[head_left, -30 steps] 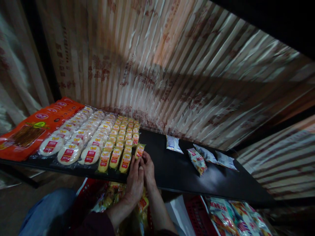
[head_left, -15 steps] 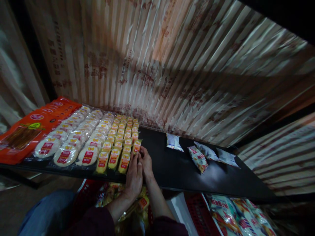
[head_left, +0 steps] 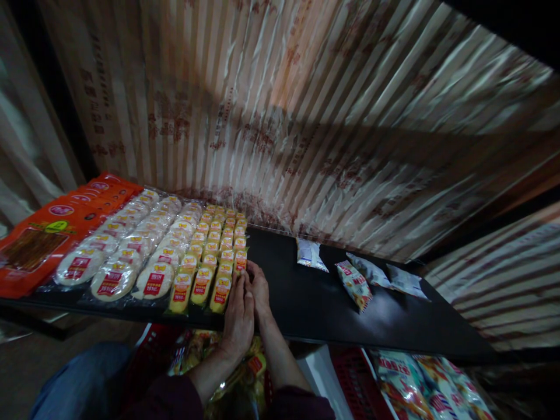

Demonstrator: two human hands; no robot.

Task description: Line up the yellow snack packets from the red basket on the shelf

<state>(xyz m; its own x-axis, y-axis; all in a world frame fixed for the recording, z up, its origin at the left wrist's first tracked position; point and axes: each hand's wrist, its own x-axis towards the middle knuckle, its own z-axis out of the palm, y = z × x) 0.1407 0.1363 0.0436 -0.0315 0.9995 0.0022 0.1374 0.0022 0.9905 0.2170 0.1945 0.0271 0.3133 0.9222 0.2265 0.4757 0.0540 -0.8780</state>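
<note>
A small yellow wrapped snack packet (head_left: pixel 240 260) with a red label lies at the near end of the rightmost yellow column. My left hand (head_left: pixel 239 309) has its fingertips pressed together at the packet's near end. Close against it, my right hand (head_left: pixel 259 290) curls its fingers around the packet's right side and near corner. The two hands touch each other, and they partly cover the packet's lower end. To the left, more yellow packets (head_left: pixel 202 284) overlap in neat columns, their front ones reaching nearer the shelf edge.
Round white cracker packs (head_left: pixel 114 281) and orange bags (head_left: pixel 35 248) fill the left of the black shelf (head_left: pixel 297 303). Several small pouches (head_left: pixel 355 286) lie scattered on the right. Below stand red baskets (head_left: pixel 356 373) of packaged snacks. Plastic-covered sheeting (head_left: pixel 262 116) hangs behind.
The yellow packet, tilted to the right before, has shifted slightly left and now lies straighter in line with its column. Both hands stay on it, almost in place.
</note>
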